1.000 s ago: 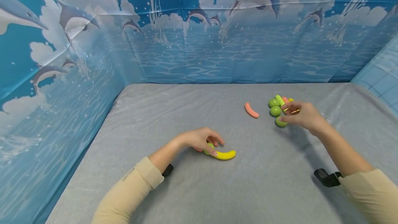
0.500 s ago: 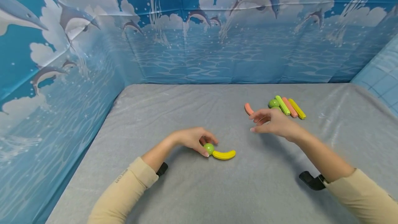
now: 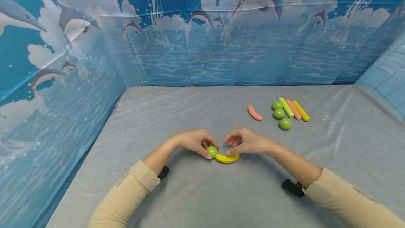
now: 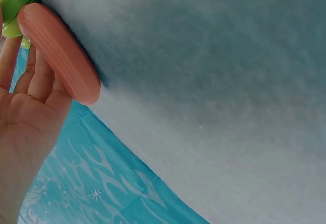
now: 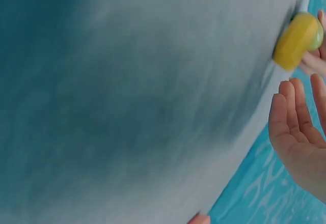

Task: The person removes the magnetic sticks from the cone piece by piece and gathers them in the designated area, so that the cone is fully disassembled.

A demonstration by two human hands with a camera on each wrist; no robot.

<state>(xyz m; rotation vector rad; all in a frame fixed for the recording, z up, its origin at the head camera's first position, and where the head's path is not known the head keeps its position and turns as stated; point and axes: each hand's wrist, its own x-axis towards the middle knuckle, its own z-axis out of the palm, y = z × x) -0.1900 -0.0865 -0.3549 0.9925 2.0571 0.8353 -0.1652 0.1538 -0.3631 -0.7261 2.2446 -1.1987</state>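
My left hand (image 3: 194, 141) holds a glossy green ball (image 3: 212, 151) low on the grey cloth, thumb on the near side and fingers on the far side. A yellow curved, banana-like piece (image 3: 226, 158) touches the ball's right side. In the left wrist view, an orange-pink curved piece (image 4: 61, 53) lies against the green ball (image 4: 15, 5), beside my palm; the hand hides it in the head view. My right hand (image 3: 246, 141) hovers at the yellow piece's right end, fingers loosely bent. In the right wrist view a gap shows between its fingers and the yellow piece (image 5: 295, 40).
Farther back on the right lie several green balls (image 3: 279, 114) and straight sticks: light green (image 3: 286, 107), orange-pink (image 3: 293, 109) and yellow (image 3: 301, 111). Another curved orange-pink piece (image 3: 254, 113) lies left of them. A dolphin-printed blue curtain (image 3: 202, 55) borders the grey cloth (image 3: 202, 200).
My right hand has left the group of balls and sticks at the back right and come to the yellow curved piece. My left hand has shifted slightly left, uncovering more of the green ball.
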